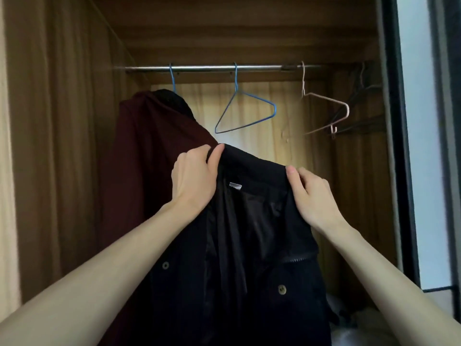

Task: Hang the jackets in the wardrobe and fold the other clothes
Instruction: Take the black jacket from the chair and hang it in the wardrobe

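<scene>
Two hands hold the black jacket (pixel 249 245) up by its collar before the open wardrobe (pixel 74 121): the left hand (pixel 194 178) pinches the collar's left end, the right hand (pixel 309 196) grips the right end, fingers (pixel 290 171) curled over the fabric. The collar's long axis runs from 10 to 4 o'clock, the body hanging toward 6. An empty blue hanger (pixel 245 113) hangs on the rail (pixel 212 68) at 12 o'clock from the collar, nearer the left hand. A maroon coat (pixel 149 146) hangs at 10 o'clock, a pink hanger (pixel 326 113) at 1.
</scene>
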A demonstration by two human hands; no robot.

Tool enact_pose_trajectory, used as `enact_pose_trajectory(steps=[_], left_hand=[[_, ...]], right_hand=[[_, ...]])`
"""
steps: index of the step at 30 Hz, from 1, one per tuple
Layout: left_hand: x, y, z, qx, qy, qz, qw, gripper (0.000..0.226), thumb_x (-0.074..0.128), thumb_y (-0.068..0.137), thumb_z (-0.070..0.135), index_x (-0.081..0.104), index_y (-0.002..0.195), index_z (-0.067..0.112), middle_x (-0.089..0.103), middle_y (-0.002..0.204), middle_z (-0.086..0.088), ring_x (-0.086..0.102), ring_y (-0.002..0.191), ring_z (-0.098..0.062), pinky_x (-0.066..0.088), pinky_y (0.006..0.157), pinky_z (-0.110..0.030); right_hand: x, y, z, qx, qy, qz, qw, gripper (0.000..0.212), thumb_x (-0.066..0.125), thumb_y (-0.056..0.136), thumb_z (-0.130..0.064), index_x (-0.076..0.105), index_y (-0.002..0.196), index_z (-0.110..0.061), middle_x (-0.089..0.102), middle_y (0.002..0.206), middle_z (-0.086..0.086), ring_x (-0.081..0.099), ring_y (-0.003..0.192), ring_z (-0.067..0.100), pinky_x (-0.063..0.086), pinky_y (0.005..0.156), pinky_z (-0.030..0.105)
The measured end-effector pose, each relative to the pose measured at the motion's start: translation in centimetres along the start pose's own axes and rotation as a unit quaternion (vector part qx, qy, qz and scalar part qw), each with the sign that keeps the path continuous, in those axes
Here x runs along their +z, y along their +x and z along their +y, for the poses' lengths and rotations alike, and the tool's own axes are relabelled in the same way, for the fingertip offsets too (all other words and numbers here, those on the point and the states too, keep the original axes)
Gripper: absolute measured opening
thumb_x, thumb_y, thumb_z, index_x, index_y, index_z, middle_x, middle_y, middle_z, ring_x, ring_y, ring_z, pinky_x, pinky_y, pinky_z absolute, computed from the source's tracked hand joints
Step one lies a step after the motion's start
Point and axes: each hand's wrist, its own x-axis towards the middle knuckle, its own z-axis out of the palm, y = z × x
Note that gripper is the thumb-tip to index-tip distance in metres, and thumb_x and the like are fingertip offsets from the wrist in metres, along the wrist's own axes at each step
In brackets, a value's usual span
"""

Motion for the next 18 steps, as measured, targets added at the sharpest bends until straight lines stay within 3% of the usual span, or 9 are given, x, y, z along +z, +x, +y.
enact_pose_trajectory(steps=[2,5,8,11,14,16,18], left_hand=[[0.5,1.0,0.3,0.015,0.032,-0.006,0.999,0.060,0.051,0.108,0.045,0.028,0.060,0.018,0.037,0.053,0.000,0.034,0.055,-0.030,0.031,0.060,-0.038],[0.8,2.2,0.5,0.040,0.071,-0.030,0.996,0.058,0.049,0.108,0.048,0.029,0.060,0.022,0.040,0.056,0.002,0.038,0.060,-0.031,0.032,0.062,-0.039],[0.7,2.7,0.2,0.070,0.106,-0.063,0.990,0.057,0.047,0.108,0.050,0.032,0.061,0.022,0.043,0.057,0.001,0.043,0.062,-0.032,0.033,0.061,-0.039],[0.5,3.1,-0.3,0.057,0.136,-0.074,0.986,0.056,0.044,0.107,0.053,0.035,0.062,0.023,0.047,0.061,0.001,0.047,0.067,-0.034,0.034,0.063,-0.039],[0.1,3.3,-0.4,0.059,0.158,-0.074,0.983,0.055,0.044,0.107,0.055,0.038,0.062,0.023,0.049,0.062,0.002,0.048,0.068,-0.033,0.034,0.062,-0.039],[-0.1,3.2,-0.3,0.069,0.166,-0.076,0.981,0.055,0.043,0.107,0.055,0.040,0.063,0.022,0.051,0.061,0.002,0.052,0.068,-0.032,0.035,0.062,-0.038],[-0.2,3.2,-0.2,0.071,0.176,-0.079,0.979,0.055,0.043,0.106,0.056,0.043,0.065,0.020,0.052,0.062,0.001,0.054,0.071,-0.033,0.036,0.063,-0.038]], right_hand=[[0.3,1.4,0.2,-0.016,-0.014,0.016,1.000,0.050,0.044,0.104,-0.060,0.051,0.083,-0.015,0.060,0.073,0.007,0.053,0.063,0.016,0.043,0.061,0.039],[0.3,5.1,-1.2,-0.089,-0.044,0.104,0.990,0.027,0.055,0.104,-0.046,0.052,0.108,-0.019,0.058,0.103,0.000,0.059,0.084,0.012,0.055,0.076,0.043],[-0.2,10.0,-4.5,-0.168,-0.107,0.165,0.966,0.045,0.058,0.103,-0.043,0.048,0.136,-0.014,0.051,0.129,0.009,0.056,0.111,0.027,0.052,0.092,0.047],[0.2,14.9,-8.2,-0.168,-0.248,0.116,0.947,0.052,0.056,0.103,-0.043,0.044,0.142,-0.011,0.054,0.135,0.017,0.054,0.121,0.039,0.048,0.094,0.052],[2.1,18.0,-10.6,-0.133,-0.388,0.003,0.912,0.044,0.056,0.102,-0.020,0.043,0.142,-0.006,0.059,0.135,0.021,0.059,0.122,0.043,0.048,0.091,0.048],[3.3,19.3,-11.0,-0.108,-0.439,-0.042,0.891,0.043,0.054,0.099,-0.004,0.048,0.142,-0.005,0.061,0.134,0.018,0.062,0.121,0.040,0.045,0.083,0.043],[4.4,20.2,-10.8,-0.091,-0.445,-0.047,0.889,0.040,0.055,0.097,-0.001,0.056,0.137,-0.006,0.061,0.134,0.017,0.062,0.122,0.038,0.045,0.082,0.040]])
